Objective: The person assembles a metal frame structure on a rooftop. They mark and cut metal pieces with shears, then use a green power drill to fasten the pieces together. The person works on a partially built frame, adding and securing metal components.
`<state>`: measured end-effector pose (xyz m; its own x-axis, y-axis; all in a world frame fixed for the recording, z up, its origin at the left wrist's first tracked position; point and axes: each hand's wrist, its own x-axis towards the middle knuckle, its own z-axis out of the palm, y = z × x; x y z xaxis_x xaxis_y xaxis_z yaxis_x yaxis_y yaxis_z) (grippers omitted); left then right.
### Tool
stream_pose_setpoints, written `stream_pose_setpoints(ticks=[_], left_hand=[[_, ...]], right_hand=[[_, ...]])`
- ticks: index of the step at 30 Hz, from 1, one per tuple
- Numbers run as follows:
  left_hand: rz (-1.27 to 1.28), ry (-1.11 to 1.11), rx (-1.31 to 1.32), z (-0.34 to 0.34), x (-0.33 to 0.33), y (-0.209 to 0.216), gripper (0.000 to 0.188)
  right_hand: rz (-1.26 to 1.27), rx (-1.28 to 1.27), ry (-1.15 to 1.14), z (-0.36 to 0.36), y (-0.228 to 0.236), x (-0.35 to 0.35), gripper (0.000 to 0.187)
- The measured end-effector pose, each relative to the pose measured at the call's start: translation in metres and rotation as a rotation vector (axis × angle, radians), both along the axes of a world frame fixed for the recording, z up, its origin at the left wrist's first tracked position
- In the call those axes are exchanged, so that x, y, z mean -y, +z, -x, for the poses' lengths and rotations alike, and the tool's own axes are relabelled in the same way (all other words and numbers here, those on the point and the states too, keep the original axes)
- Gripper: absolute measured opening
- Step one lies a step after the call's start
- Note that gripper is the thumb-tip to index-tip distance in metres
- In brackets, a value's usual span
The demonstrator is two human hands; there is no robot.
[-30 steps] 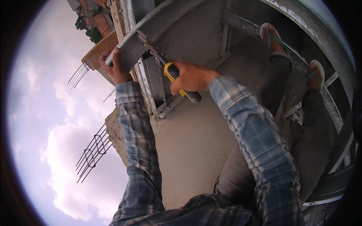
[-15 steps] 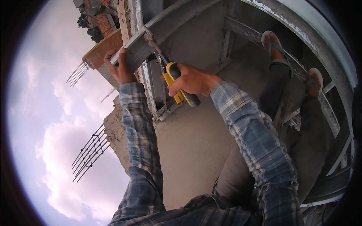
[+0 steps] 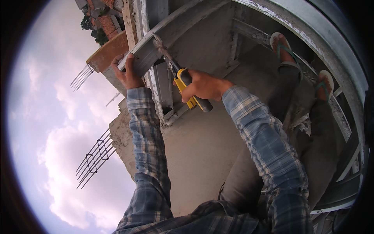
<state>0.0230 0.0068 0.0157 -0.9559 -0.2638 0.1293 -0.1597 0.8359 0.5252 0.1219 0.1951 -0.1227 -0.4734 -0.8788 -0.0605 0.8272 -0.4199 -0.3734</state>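
Note:
A grey metal channel [image 3: 145, 54] slants from my left hand up toward the top of the view. My left hand [image 3: 130, 76] is closed around its near end, thumb on the front face and fingers over the outer edge. In my right hand [image 3: 206, 86] is a pair of tin snips [image 3: 180, 88] with yellow and black handles. Their jaws point up and left and meet the channel's edge, a little beyond my left hand. How far the blades are parted is too small to tell.
Upright metal studs [image 3: 156, 91] stand behind the channel, beside a rough concrete wall [image 3: 194, 144]. Rebar [image 3: 93, 158] juts out at left against the sky. An orange-brown board [image 3: 111, 48] lies beyond my left hand. My sandalled feet rest near metal framing [image 3: 335, 43] at right.
The tin snips and my right hand have shifted slightly to the right. My left hand and the channel's near end have moved a little right and down. Both grips stay the same.

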Motion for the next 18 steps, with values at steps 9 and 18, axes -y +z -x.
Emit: stream_pose_setpoints(ticks=[9, 18], left_hand=[[-0.026, -0.034, -0.005, 0.002, 0.005, -0.002, 0.044], [-0.023, -0.008, -0.005, 0.005, 0.010, -0.001, 0.041]], right_hand=[[0.039, -0.015, 0.009, 0.011, 0.006, -0.022, 0.059], [0.065, 0.051, -0.065, 0.005, 0.004, -0.009, 0.055]])
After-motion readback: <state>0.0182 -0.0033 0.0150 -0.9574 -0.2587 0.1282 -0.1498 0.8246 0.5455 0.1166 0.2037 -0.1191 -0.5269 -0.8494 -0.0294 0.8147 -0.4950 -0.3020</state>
